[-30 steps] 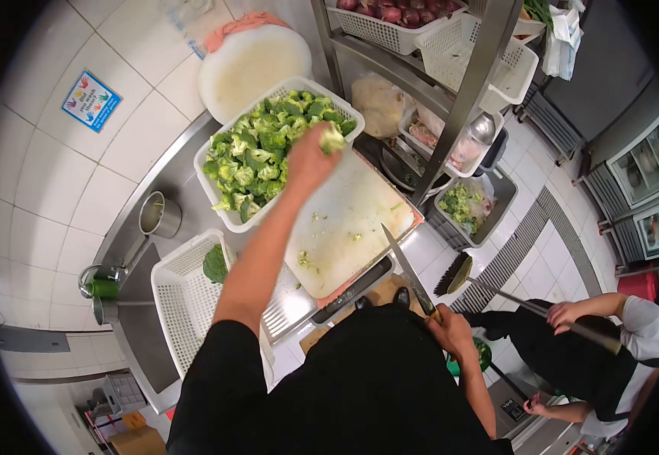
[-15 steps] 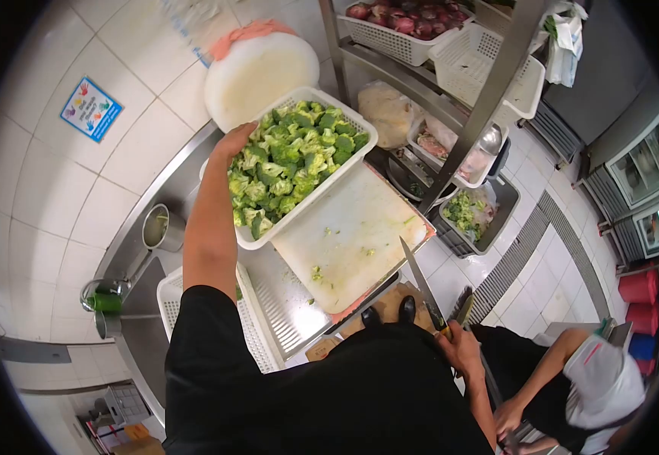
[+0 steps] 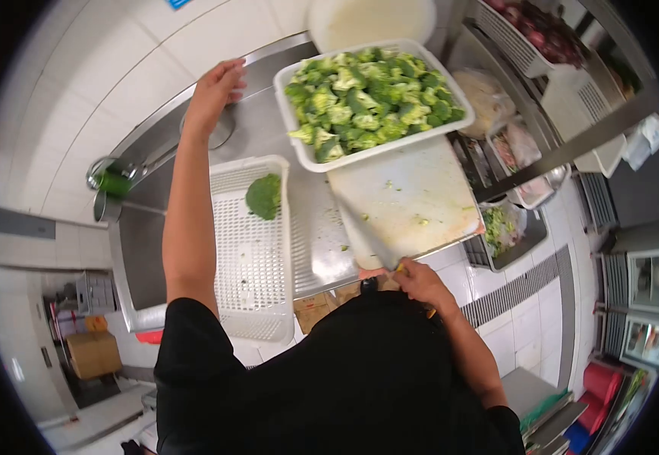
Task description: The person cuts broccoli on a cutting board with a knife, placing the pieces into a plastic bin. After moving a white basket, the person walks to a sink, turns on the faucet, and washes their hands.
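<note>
While my right hand (image 3: 420, 285) clasps the knife (image 3: 375, 237) over the board (image 3: 413, 196), I should hold it low, clear of my loose, empty left hand (image 3: 214, 92), with the broccoli head (image 3: 263, 196) inside the basket (image 3: 288, 258)

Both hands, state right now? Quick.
Left hand: open, holding nothing.
Right hand: grip closed on a long metal-bladed knife with yellow on its handle.

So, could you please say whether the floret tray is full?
Full, or nearly: broccoli florets hide the floor of the tray, heaped near its rim.
</note>
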